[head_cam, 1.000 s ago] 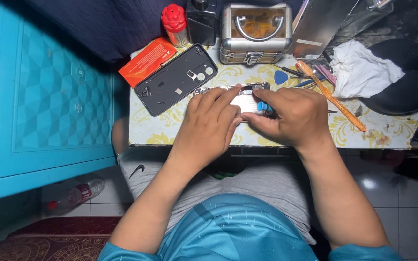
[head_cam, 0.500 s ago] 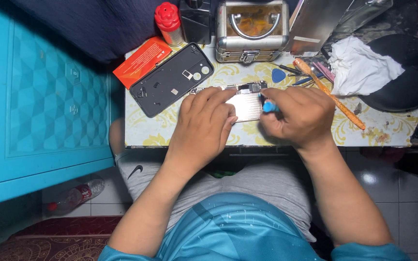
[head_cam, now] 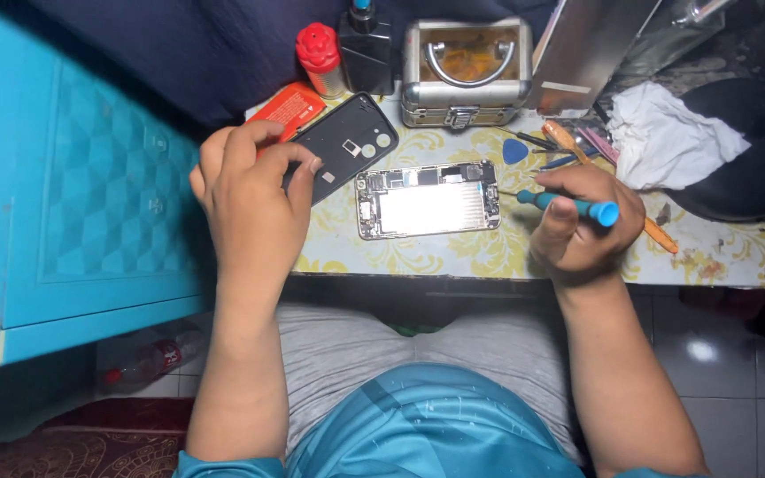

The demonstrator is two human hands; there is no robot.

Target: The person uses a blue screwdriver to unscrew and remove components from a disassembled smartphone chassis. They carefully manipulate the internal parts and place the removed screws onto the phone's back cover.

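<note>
An opened phone body (head_cam: pixel 427 200) lies face up on the small patterned table (head_cam: pixel 489 257), its bright shiny middle and circuit parts exposed. My right hand (head_cam: pixel 582 226) is to its right, closed around a blue-handled screwdriver (head_cam: pixel 577 206) whose tip points left toward the phone. My left hand (head_cam: pixel 250 199) is at the table's left edge, fingers curled over the lower end of a black phone back cover (head_cam: pixel 347 142). An orange flat box (head_cam: pixel 289 106) lies partly under that cover.
A metal case with a handle (head_cam: pixel 466 71) stands at the back, with a red-capped bottle (head_cam: pixel 320 57) and a dark bottle (head_cam: pixel 365 49) beside it. Picks and tools (head_cam: pixel 551 142) and a white cloth (head_cam: pixel 675 137) lie at the right. A blue cabinet (head_cam: pixel 81 195) stands left.
Both hands have left the opened phone. My left hand moved left onto the black back cover; my right hand drew back to the right with the screwdriver.
</note>
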